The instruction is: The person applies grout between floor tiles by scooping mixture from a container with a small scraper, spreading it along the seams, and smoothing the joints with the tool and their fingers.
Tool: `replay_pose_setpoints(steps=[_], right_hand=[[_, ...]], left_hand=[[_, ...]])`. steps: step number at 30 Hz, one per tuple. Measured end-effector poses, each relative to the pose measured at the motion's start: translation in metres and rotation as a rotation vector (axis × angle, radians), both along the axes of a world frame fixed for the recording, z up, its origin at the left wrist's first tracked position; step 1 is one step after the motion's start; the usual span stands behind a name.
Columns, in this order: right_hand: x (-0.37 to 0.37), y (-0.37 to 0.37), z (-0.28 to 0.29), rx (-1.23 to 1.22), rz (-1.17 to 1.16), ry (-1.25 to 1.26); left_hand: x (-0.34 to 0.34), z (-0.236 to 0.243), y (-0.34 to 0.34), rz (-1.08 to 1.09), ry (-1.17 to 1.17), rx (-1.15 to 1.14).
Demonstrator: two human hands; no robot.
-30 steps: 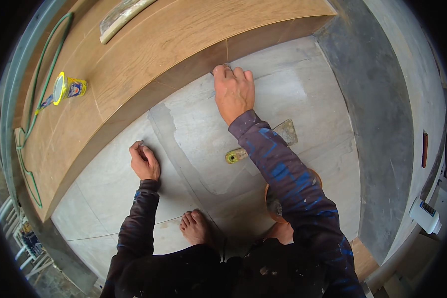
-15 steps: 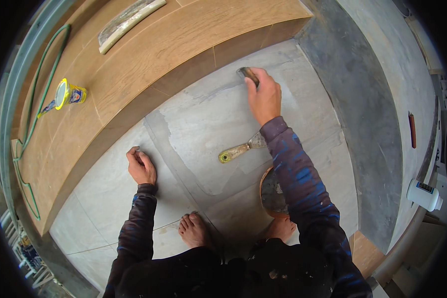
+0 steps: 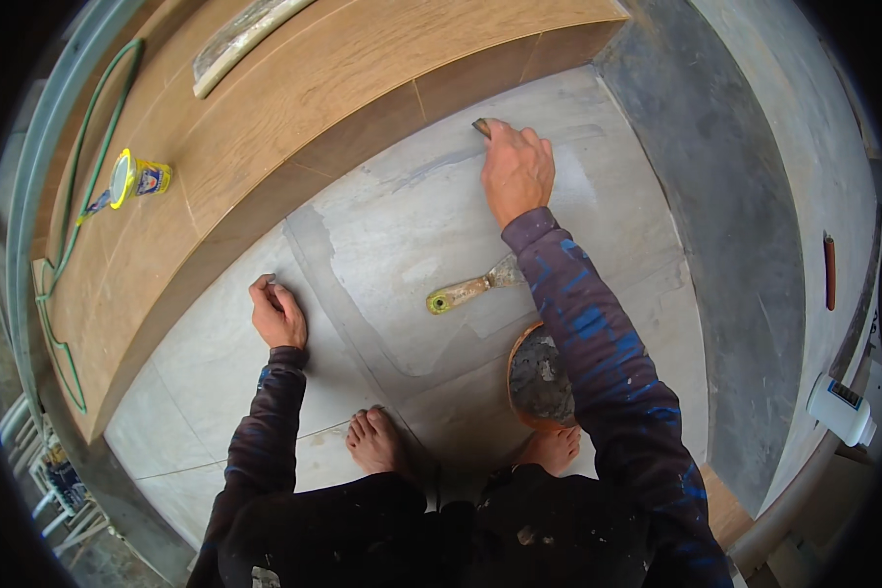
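At the far side of the grey tiled floor (image 3: 617, 220), my right hand (image 3: 517, 171) is closed around a small dark flat scraper (image 3: 481, 127). Only one corner of it sticks out past the fingers. Smeared grey grout (image 3: 431, 169) marks the tile beside it. Further left, my left hand (image 3: 277, 312) rests with curled fingers; a bit of grey shows at the fingertips, too small to name. Between the hands lies a putty knife (image 3: 461, 292), its blade partly under my right forearm. A round orange-rimmed bowl (image 3: 511, 380) holds grey paste (image 3: 543, 384), and my right sleeve overlaps its edge.
A brown wood-look step (image 3: 265, 127) curves along the far left, bearing a yellow tub (image 3: 151, 178), a green hose (image 3: 76, 171) and a long pale-edged tool (image 3: 250, 41). A dark grey ledge (image 3: 715, 196) and a white bottle (image 3: 841, 410) stand right. My bare feet (image 3: 374, 441) are close by.
My right hand has rolled over, so its back now shows and the scraper is mostly covered. My left hand keeps its curled pose. The whole view has shifted slightly.
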State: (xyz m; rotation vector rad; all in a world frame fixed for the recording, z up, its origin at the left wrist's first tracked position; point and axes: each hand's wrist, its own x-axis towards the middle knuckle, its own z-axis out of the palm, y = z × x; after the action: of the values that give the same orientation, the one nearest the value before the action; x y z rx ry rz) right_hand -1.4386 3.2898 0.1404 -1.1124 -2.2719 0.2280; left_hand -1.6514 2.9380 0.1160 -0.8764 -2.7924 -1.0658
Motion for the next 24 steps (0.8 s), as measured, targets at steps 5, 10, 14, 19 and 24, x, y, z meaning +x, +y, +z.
replay_pose_setpoints(steps=[5, 10, 14, 19, 24], right_hand=[[-0.039, -0.107, 0.018, -0.123, 0.223, 0.078], [-0.03, -0.124, 0.034, -0.24, 0.229, 0.246], [-0.027, -0.092, 0.045, -0.046, 0.147, 0.138], [-0.072, -0.114, 0.045, 0.052, 0.1, -0.033], [-0.094, -0.184, 0.056, 0.012, 0.364, -0.018]], left_hand=[[0.017, 0.015, -0.006, -0.01, -0.055, -0.038], [0.029, 0.073, -0.059, -0.138, -0.236, -0.059], [0.065, 0.119, -0.104, -0.12, -0.231, -0.043], [0.08, 0.131, -0.186, 0.069, -0.271, -0.015], [0.1, 0.133, -0.181, 0.078, -0.276, -0.011]])
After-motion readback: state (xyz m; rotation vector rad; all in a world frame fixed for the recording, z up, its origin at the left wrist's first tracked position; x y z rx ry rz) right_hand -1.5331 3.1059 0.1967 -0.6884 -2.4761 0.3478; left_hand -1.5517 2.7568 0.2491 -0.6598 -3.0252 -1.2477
